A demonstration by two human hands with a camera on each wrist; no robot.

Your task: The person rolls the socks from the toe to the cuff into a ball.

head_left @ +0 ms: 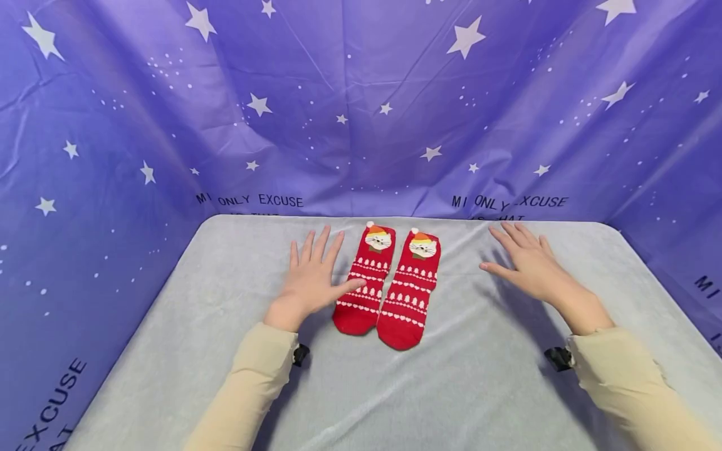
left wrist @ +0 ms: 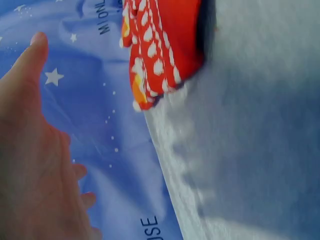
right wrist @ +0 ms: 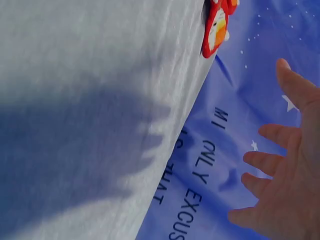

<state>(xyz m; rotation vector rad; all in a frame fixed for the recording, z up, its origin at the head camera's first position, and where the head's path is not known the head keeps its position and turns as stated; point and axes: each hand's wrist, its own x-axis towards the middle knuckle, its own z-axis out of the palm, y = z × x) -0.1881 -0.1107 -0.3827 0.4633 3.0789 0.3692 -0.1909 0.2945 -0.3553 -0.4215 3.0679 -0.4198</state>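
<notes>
Red socks (head_left: 406, 297) are lying side by side on the tabletop (head_left: 462, 382) while the left hand (head_left: 309, 279) and right hand (head_left: 533, 269) are hovering empty, fingers outstretched, the left thumb possibly knocking the nearer sock (head_left: 373, 268) askew if it dips.

Backdrop (head_left: 316, 144): "MI ONLY EXCUSE IS THAT" (repeated).
</notes>
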